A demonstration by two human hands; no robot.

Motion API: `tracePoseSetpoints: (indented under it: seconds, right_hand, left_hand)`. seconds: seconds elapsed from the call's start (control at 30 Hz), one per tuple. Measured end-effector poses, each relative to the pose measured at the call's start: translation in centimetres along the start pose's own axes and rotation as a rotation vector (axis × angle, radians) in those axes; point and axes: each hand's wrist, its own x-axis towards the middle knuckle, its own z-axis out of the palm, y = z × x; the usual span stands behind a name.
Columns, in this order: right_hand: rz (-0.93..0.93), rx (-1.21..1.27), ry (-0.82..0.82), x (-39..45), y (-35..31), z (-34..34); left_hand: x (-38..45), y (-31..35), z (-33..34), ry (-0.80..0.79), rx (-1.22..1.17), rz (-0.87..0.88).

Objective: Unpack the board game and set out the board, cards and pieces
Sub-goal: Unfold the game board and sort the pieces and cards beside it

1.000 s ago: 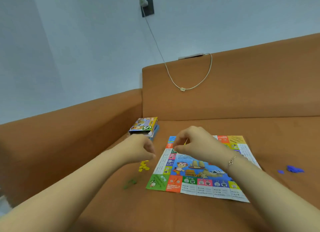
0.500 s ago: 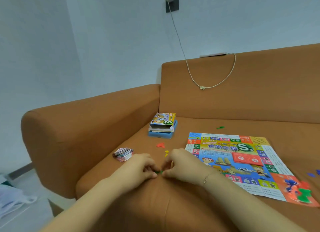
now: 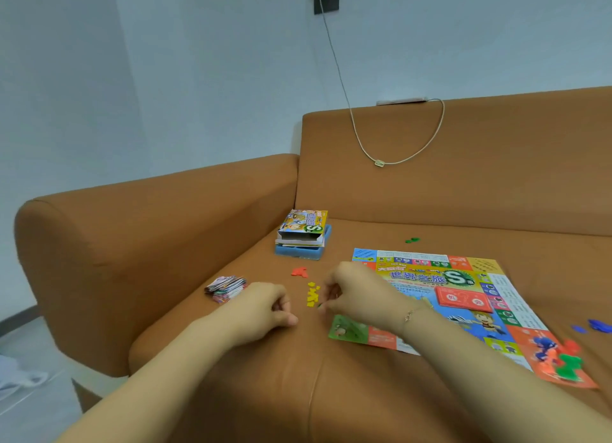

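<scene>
Hands: left (image 3: pixel 265 310) curled, grasp unclear; right (image 3: pixel 351 292) pinches tiny green piece (image 3: pixel 320 306) beside yellow plastic bits (image 3: pixel 312 295).

2 bare arms in view, no sleeves showing. Left hand (image 3: pixel 265 305) has no ring, no watch, nothing on wrist. Right hand (image 3: pixel 356 292) also has no ring seen. Thin gold chain bracelet (image 3: pixel 410 315) on right wrist, with 1 small charm or clasp hanging on it; charm too small to tell shape. Nails short, plain, no bright polish seen. Rest of person out of view.
</scene>
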Motion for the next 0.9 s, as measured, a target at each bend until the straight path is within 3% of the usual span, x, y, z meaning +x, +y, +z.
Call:
tracePoseSetpoints:
  seconds: [0.17,0.4,0.67,0.9]
  right_hand:
    - [0.093,0.004,0.087,0.0,5.0,-6.3]
    - [0.381,0.154,0.150,3.7,16.8,-12.0]
    - [0.575,0.212,0.135,8.6,25.9,-8.0]
    - [0.656,0.291,0.215,10.1,29.1,-6.0]
  left_hand:
    - [3.8,5.0,-1.4,0.188,-0.215,0.094]
    - [17.8,12.6,0.8,0.075,-0.081,0.161]
    - [29.4,16.3,5.4,0.070,-0.060,0.047]
    - [32.8,15.4,8.4,0.101,-0.156,0.000]
